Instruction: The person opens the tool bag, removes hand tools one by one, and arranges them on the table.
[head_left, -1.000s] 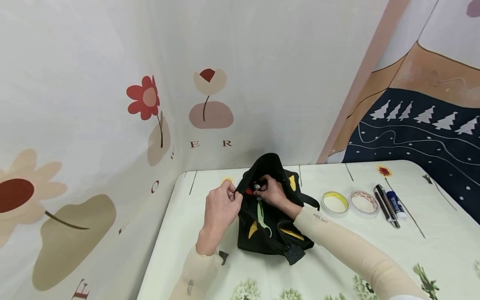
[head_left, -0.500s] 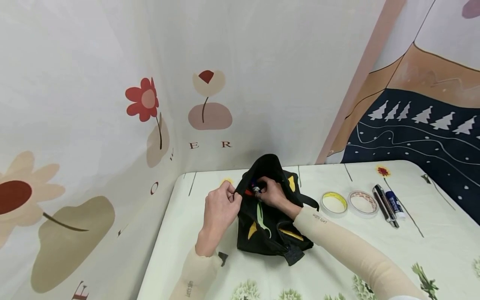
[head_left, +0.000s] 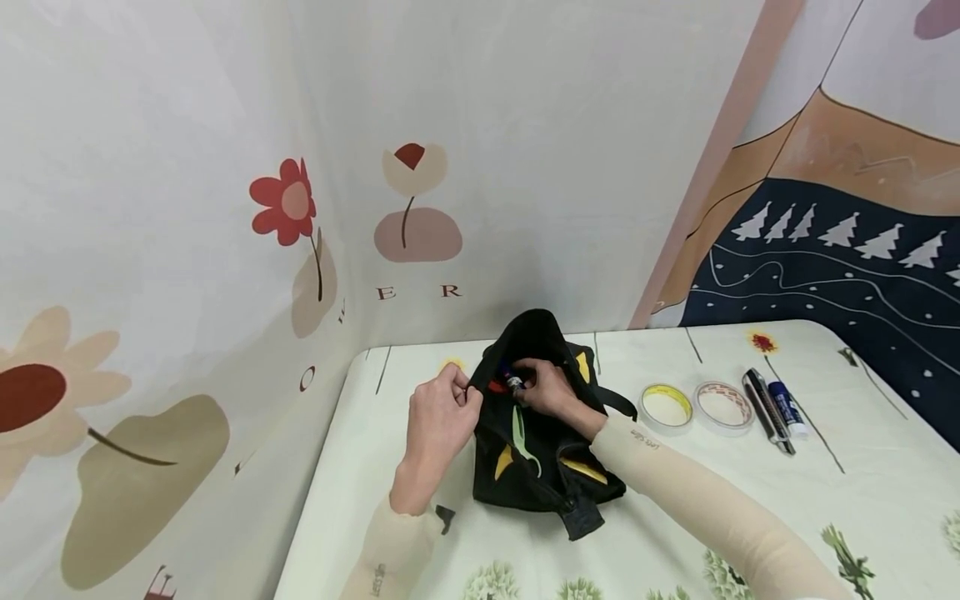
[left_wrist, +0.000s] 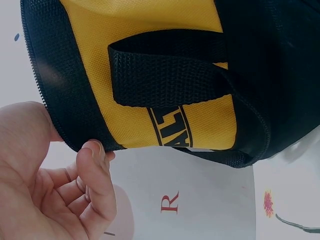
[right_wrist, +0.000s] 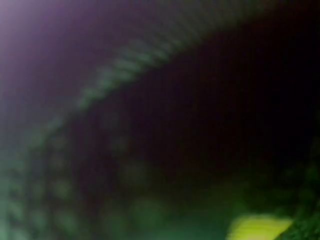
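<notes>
A black tool bag with yellow patches gapes on the table. My left hand pinches its zippered rim at the left; in the left wrist view that hand has thumb and fingers at the zipper edge, beside the yellow panel with a black strap handle. Inside the bag's mouth, my right hand holds a small blue-and-white tube with its fingertips. Below it lies a thin light green thing with a curled end. Something red shows deeper in. The right wrist view is dark and blurred, against the fabric.
To the bag's right, a yellow-cored tape roll and another clear tape roll lie side by side. A black-and-silver utility knife and a blue-and-white glue stick lie beyond. A printed wall stands behind.
My right hand has turned the tube inside the bag, so that more of its blue and white shows. The left hand keeps its pinch on the rim. The head view has shifted slightly.
</notes>
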